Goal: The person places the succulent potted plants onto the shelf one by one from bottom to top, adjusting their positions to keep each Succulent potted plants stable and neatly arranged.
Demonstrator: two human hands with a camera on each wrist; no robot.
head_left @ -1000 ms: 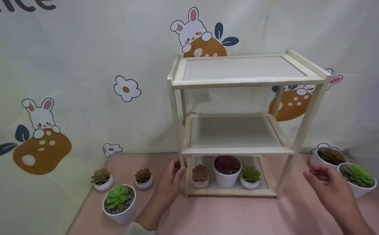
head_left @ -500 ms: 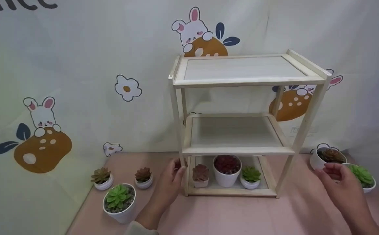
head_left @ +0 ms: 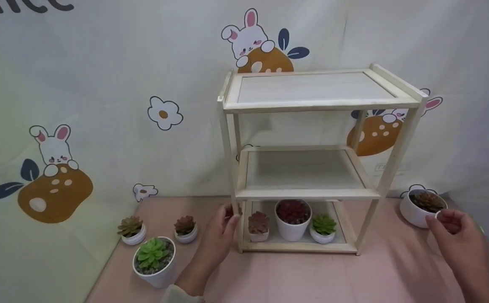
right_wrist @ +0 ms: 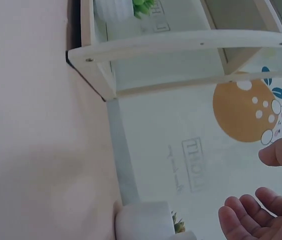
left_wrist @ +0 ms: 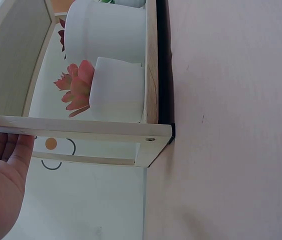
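Note:
My left hand (head_left: 215, 235) grips the front left post (head_left: 228, 160) of a three-tier wooden shelf (head_left: 307, 194). In the left wrist view the thumb lies across one side of that post and the fingers curl behind it. At the right, my right hand (head_left: 461, 244) hovers in front of a white pot (head_left: 433, 243) and hides most of it. The right wrist view shows the thumb and loosely bent fingers apart, with nothing between them. A white pot with a brown succulent (head_left: 417, 215) stands just behind that hand.
The bottom tier holds a pinkish succulent (head_left: 258, 223), a dark red one (head_left: 293, 212) in a larger pot and a small green one (head_left: 323, 225). Left of the shelf stand two small brown succulents (head_left: 130, 227) and a larger green one (head_left: 152, 252). A printed curtain (head_left: 101, 84) hangs behind.
My right hand has moved to the right, away from the shelf, and now covers most of the pot with the green succulent. The left hand stays on the post.

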